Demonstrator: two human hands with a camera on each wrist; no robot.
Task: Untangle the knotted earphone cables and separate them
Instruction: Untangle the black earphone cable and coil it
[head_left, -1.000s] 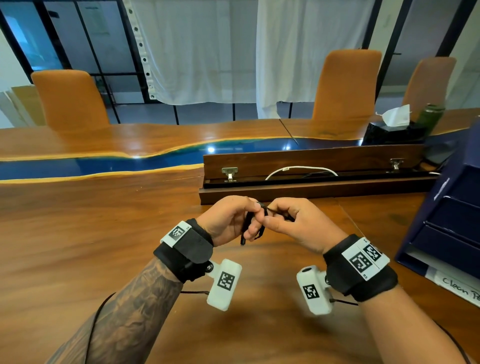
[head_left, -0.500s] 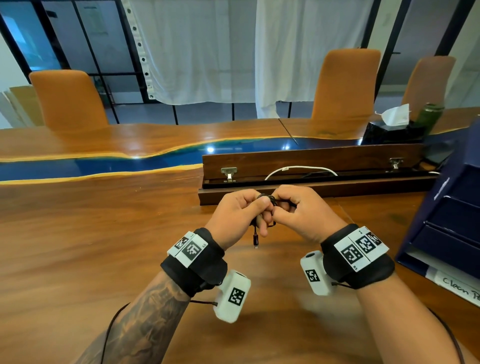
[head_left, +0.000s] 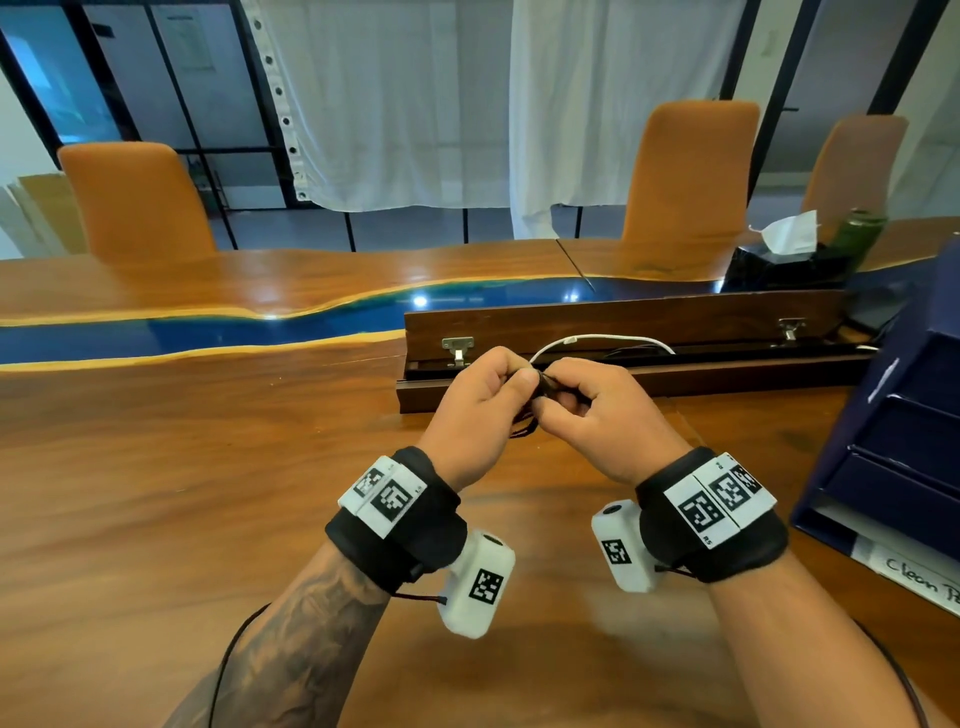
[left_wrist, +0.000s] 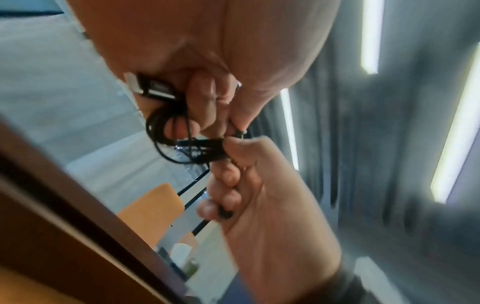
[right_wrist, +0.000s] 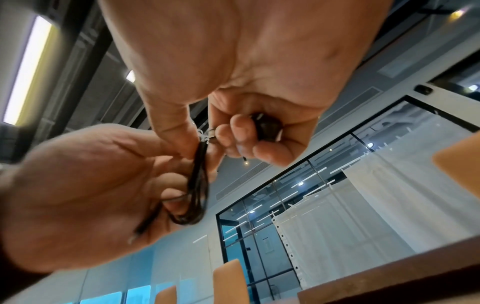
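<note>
A bundle of thin black earphone cables (head_left: 543, 383) is held above the wooden table (head_left: 156, 493) between both hands. My left hand (head_left: 511, 387) pinches the bundle with thumb and forefinger, and a few loops (head_left: 525, 427) hang under it. In the left wrist view the left hand (left_wrist: 207, 115) also curls round a black inline piece (left_wrist: 157, 90) and the coiled cables (left_wrist: 200, 150). My right hand (head_left: 558, 402) pinches the same bundle from the right. In the right wrist view, it (right_wrist: 233, 142) holds a dark rounded piece (right_wrist: 267, 126) in its curled fingers beside the cable strands (right_wrist: 198, 185).
A long open wooden box (head_left: 623, 374) with a white cable (head_left: 597, 340) lies just beyond the hands. A dark blue tray stack (head_left: 893, 441) stands at the right. A tissue box (head_left: 779, 254) and a green bottle (head_left: 857, 234) sit at the far right. Orange chairs (head_left: 140, 202) line the far side.
Both hands have risen and moved away from me toward the wooden box, still together. The plug end that hung below them is now gathered up; only short loops hang down.
</note>
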